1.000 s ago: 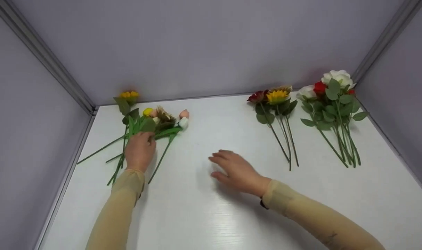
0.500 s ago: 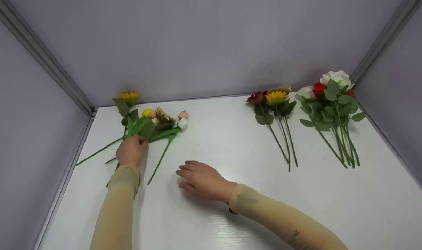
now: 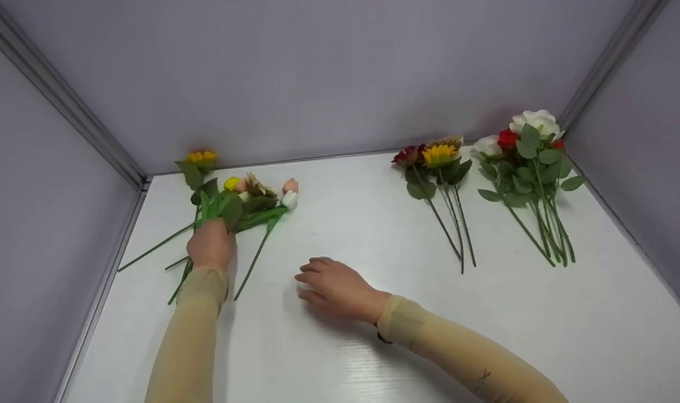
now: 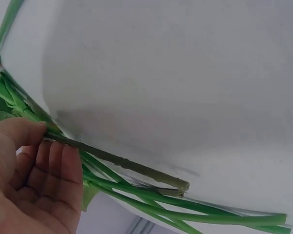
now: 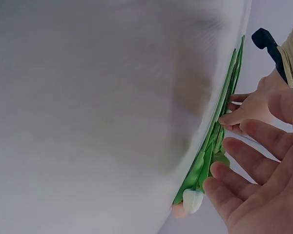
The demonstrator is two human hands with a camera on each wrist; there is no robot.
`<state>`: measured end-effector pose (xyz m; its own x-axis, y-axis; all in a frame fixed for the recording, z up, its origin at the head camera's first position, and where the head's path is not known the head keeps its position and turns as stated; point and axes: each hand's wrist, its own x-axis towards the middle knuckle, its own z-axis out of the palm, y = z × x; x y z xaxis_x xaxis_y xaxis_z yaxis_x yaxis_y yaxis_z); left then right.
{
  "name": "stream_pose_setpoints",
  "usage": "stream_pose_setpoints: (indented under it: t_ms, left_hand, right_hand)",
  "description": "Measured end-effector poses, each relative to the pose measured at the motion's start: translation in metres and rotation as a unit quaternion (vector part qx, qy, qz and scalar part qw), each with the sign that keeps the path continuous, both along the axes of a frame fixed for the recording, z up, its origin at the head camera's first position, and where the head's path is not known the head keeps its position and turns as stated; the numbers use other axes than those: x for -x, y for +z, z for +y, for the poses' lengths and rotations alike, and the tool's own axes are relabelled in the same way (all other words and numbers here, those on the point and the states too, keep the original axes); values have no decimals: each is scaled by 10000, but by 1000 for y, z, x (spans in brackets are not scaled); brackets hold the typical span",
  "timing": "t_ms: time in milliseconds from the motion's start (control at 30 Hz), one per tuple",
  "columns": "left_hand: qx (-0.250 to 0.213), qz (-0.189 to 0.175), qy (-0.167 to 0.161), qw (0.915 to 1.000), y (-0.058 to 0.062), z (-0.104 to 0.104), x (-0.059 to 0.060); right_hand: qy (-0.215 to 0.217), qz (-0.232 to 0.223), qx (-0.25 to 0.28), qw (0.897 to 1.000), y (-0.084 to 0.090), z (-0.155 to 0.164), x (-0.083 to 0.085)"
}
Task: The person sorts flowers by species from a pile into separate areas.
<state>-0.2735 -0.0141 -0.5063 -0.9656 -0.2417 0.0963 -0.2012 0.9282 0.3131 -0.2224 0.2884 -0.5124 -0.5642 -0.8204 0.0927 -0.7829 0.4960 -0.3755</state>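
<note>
The left hand (image 3: 210, 246) clasps the stems (image 3: 250, 215), heads pointing to 1 o'clock; the right hand (image 3: 334, 286), relaxed and empty, lies at 4 o'clock.

left hand (image 3: 210, 245) on flower stems (image 3: 228, 210) — right hand (image 3: 334, 286) flat

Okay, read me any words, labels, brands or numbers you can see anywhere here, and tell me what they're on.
None: no readable text on the flowers, table or walls.
A small dark mark on the right sleeve is too small to read.
</note>
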Motion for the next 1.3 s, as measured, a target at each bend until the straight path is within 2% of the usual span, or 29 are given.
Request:
stream_pose_setpoints:
  t_ms: [200,367,533,600,667,733,800,933,967,1000,1100,1167,1233,1300]
  left_hand:
    - [-38,377,84,9992,13,-2,1]
    - [-175,466,173,9986,26,-2,2]
    - [-890,496,71,9948,38,8,4]
    - [-1318,494,-36,9900,41,18,6]
    - [-1865,437,-166,9813,43,32,6]
    - [-2485,307,-306,9677,45,49,6]
    - [-3209,152,-407,9461,46,68,7]
    - [-4519,-8,-630,8898,43,111,10]
    - [-4822,-36,-683,8734,41,121,11]
    - [-5061,-68,-740,8593,39,132,11]
    - [-5576,-167,-909,8249,34,160,11]
    - [-5794,-277,-969,8088,31,175,10]
    - [-5908,-363,-998,7998,29,187,10]
    - [-5972,-418,-991,7948,28,197,9]
  right_hand:
    - [-149,-269,209,9993,1,10,5]
    - [-368,-507,387,9973,2,23,12]
    - [-628,-559,665,9942,0,39,18]
    - [-766,-576,807,9921,-1,45,20]
    - [-938,-652,941,9890,-1,50,22]
    - [-1156,-829,1081,9839,1,53,24]
    - [-1375,-1056,1237,9771,2,56,25]
    - [-1764,-1577,1672,9571,4,60,27]
    - [-1853,-1726,1790,9507,4,61,27]
    - [-1946,-1890,1905,9435,4,62,27]
    - [-2241,-2487,2293,9140,5,66,29]
    - [-2410,-2888,2545,8909,4,69,30]
    - [-2549,-3241,2795,8671,3,72,32]
    - [-2653,-3495,3009,8467,1,75,34]
